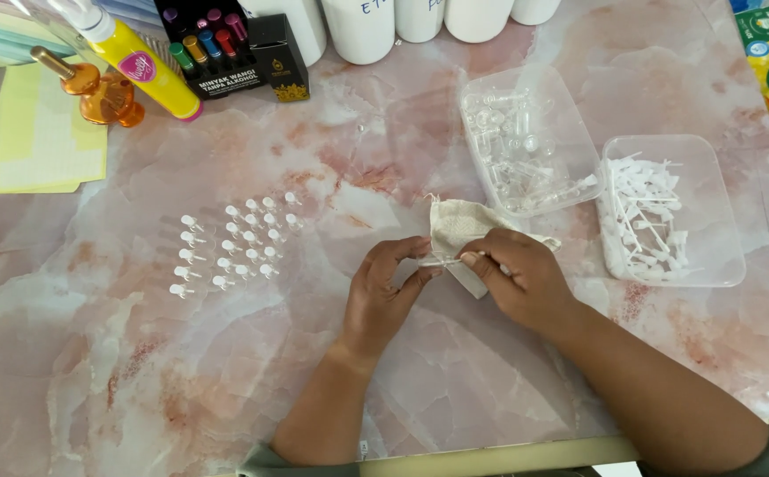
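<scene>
My left hand [384, 287] and my right hand [517, 278] meet over the pink marble table [225, 371]. Between their fingertips they pinch a small clear vial [442, 262] with a thin white part at its end. A pale cloth [459, 225] lies under and behind my right hand. To the left, several small clear vials with white caps [230, 247] stand in rows on the table.
Two clear plastic tubs sit at the right: one [526, 141] holds clear vials, the other [671, 212] white pump parts. At the back stand white bottles [362, 26], a black box of coloured vials [212, 44], a yellow spray bottle [141, 62], an amber bottle [106, 93] and yellow paper [40, 141].
</scene>
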